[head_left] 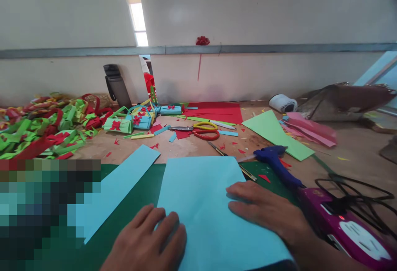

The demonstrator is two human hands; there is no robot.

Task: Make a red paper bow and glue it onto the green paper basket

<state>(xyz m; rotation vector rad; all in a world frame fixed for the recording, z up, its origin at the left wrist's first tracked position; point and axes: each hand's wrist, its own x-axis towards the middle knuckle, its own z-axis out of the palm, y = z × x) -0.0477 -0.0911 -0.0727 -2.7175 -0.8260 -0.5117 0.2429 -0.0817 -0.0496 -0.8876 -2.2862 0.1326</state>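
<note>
A light-blue sheet of paper [201, 196] lies on a dark green mat [133, 188] in front of me. My left hand [151, 238] rests on its lower left edge, fingers bent a little and apart, not gripping. On the right side of the sheet my right hand [263, 205] lies open, with its fingers stretched across the paper. A cut strip of the same blue paper [124, 184] lies slantwise to the left. Just past the sheet's upper right corner is a craft knife [248, 172], partly hidden by the paper.
A blue glue gun [276, 161] and purple power strip [350, 225] with black cable stand right. Red-handled scissors [206, 132], small paper bags [118, 125], and red paper [214, 112] lie behind. Green-and-red paper pieces [56, 126] and a dark bottle [117, 85] are left. Lower left is pixelated.
</note>
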